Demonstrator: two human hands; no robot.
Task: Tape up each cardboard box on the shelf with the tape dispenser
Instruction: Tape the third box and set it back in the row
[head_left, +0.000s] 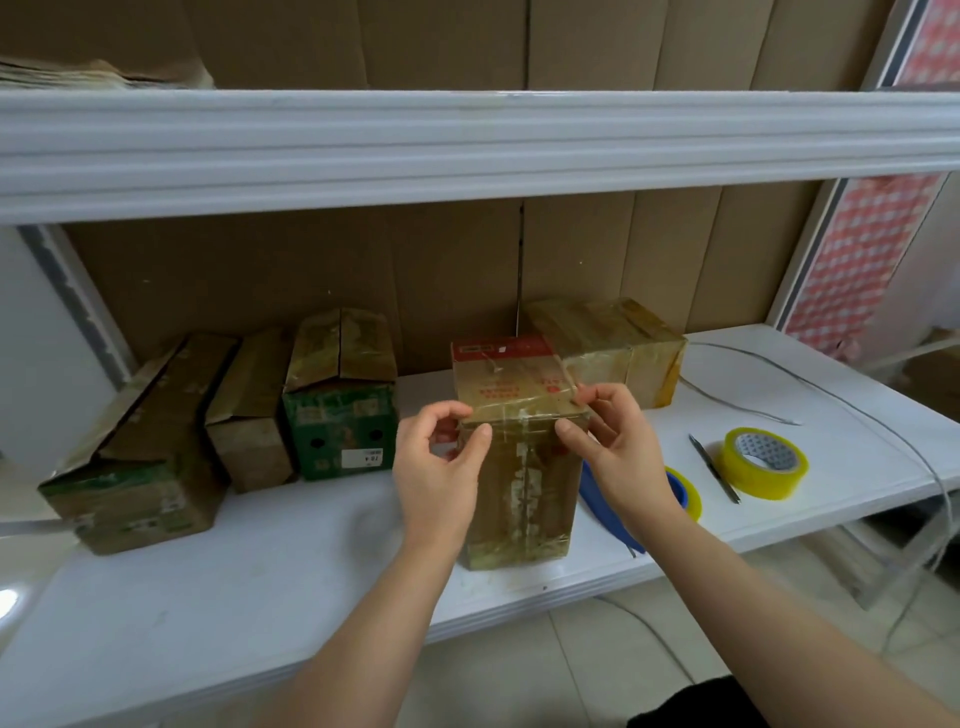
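A tall brown cardboard box with a red band on top stands upright at the front middle of the white shelf. My left hand pinches its near top edge on the left side. My right hand pinches the same edge at the right corner. Clear tape covers the box's top and front. A blue tape dispenser with a yellow roll lies on the shelf just right of the box, partly hidden behind my right wrist.
Three cardboard boxes lie at the back left, two with green print. A taped brown box sits at the back right. A spare yellow tape roll and a dark pen lie at the right, with a thin cable behind them.
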